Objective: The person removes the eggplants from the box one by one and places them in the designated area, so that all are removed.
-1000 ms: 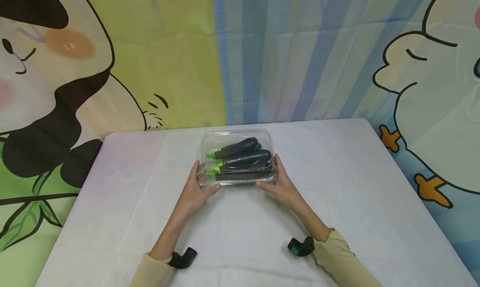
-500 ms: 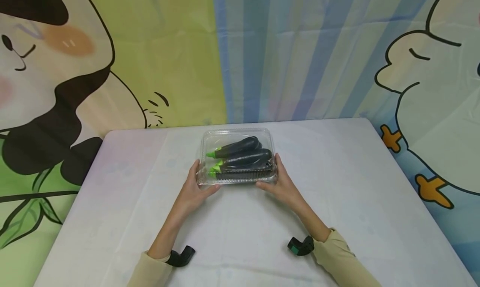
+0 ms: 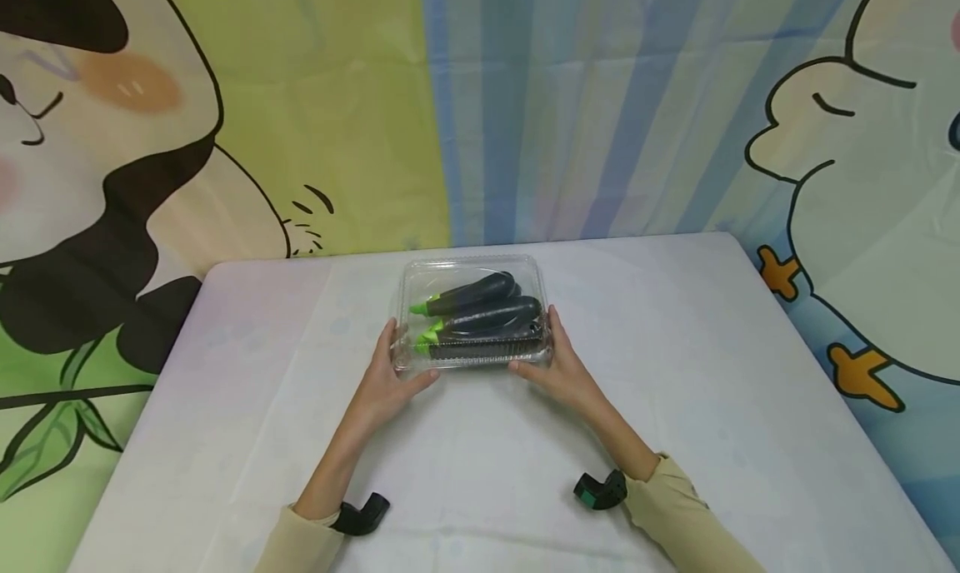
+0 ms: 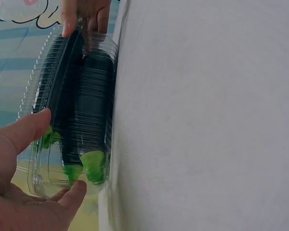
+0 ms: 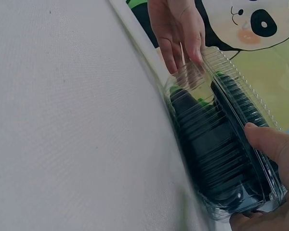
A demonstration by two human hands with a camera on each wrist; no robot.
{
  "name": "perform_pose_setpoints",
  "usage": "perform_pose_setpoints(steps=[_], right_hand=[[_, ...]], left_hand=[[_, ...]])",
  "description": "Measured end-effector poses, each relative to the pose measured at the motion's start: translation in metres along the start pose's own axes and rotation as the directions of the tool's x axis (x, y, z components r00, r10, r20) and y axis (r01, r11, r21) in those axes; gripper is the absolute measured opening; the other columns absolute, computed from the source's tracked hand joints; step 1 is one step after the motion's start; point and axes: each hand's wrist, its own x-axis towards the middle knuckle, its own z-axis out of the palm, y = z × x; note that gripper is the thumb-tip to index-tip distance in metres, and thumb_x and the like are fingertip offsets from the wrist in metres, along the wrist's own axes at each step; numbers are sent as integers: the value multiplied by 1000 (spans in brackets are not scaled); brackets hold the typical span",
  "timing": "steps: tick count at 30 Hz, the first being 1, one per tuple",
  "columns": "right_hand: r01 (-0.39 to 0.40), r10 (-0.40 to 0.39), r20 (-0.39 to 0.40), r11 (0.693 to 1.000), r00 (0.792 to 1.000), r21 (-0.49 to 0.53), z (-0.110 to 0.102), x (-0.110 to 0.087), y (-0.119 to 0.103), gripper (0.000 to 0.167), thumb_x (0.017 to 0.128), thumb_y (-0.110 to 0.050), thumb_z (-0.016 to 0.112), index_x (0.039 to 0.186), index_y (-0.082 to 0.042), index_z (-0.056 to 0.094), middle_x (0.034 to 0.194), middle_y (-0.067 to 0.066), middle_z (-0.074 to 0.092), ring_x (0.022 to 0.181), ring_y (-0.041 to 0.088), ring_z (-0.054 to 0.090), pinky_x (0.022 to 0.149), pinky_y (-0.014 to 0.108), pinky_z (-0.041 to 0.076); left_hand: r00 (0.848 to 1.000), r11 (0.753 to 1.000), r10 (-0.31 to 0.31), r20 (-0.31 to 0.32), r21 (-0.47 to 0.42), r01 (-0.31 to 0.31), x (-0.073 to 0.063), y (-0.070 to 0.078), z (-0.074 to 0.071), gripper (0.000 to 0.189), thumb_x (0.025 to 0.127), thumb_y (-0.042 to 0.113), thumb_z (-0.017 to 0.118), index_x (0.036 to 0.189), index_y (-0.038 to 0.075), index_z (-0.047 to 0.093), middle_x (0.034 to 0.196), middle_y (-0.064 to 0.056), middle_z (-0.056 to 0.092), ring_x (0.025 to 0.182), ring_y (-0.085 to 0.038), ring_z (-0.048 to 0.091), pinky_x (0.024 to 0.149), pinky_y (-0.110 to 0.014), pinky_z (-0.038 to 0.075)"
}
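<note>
A clear plastic clamshell box (image 3: 471, 266) with its lid closed sits on the table, towards the far edge. Inside lie several dark eggplants (image 3: 491, 315) with bright green stem ends pointing left. My left hand (image 3: 386, 390) grips the box's near left corner, thumb along the front and fingers on the side. At the near right corner, my right hand (image 3: 562, 377) holds it the same way. The left wrist view shows the left thumb (image 4: 31, 127) against the box's front rim. In the right wrist view the right thumb (image 5: 267, 139) presses the rim; some fingertips are hidden.
A white cloth (image 3: 480, 473) covers the table. Behind it hangs a printed curtain (image 3: 585, 107) with cartoon animals. Black wrist devices (image 3: 362, 515) sit at both cuffs, below beige sleeves (image 3: 690, 515).
</note>
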Motion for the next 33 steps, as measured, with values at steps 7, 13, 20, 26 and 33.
perform_pose_setpoints(steps=[7,13,20,26,33], right_hand=[[8,-8,0,1000,1000,10,2,-1,1,114,84,-30,75,156,-11,-11,164,12,-6,152,34,-3,123,54,8],[-4,4,-29,1000,1000,11,1,0,3,109,84,-27,72,156,-11,-8,164,14,-1,152,35,1,123,53,10],[-16,20,-76,998,997,53,4,2,1,105,82,-23,69,157,-14,-4,165,10,4,153,32,2,122,56,7],[-15,21,-92,998,996,58,4,-1,1,94,89,-25,62,157,-15,-2,164,13,12,152,32,9,122,54,11],[20,-18,-62,999,998,33,-2,1,1,92,91,-23,60,157,-11,-2,163,15,12,151,34,13,122,51,15]], left_hand=[[1000,1000,5,-5,10,-5,1,-4,0,108,83,30,76,157,19,-2,163,-8,16,149,-36,20,118,-56,26],[1000,1000,-14,-11,17,14,1,-5,0,105,83,32,74,157,21,0,163,-7,15,148,-37,21,117,-58,27],[999,999,-42,-22,-3,42,3,-2,1,102,84,28,72,157,22,2,163,-8,15,150,-37,16,118,-61,19],[998,997,-56,-12,-50,55,2,-1,0,100,85,24,70,157,23,1,164,-9,12,150,-36,15,119,-60,17],[998,994,-58,-3,-89,57,0,2,1,99,87,24,68,157,23,-2,165,-8,9,150,-36,15,119,-58,19]])
